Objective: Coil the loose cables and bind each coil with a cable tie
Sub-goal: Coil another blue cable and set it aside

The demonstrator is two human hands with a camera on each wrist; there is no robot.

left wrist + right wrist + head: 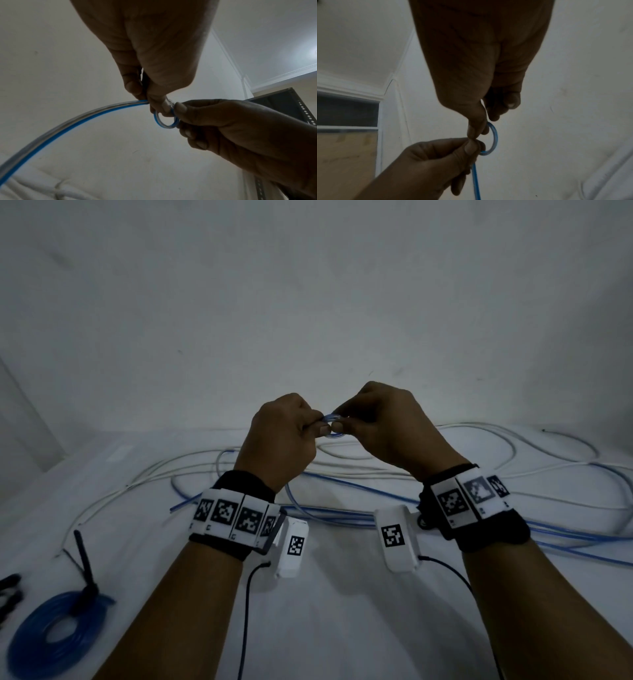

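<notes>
mid-frame, left hand and right hand both pinch a small loop of the blue cable held above the white surface; each grip is closed on it. fingers hide the loop's crossing point and the cable end. loose white cables tangle behind the wrists, cut off at right edge. lower left: finished blue coil with a black tie, partly cropped. dark items at far left edge unidentifiable.
</notes>
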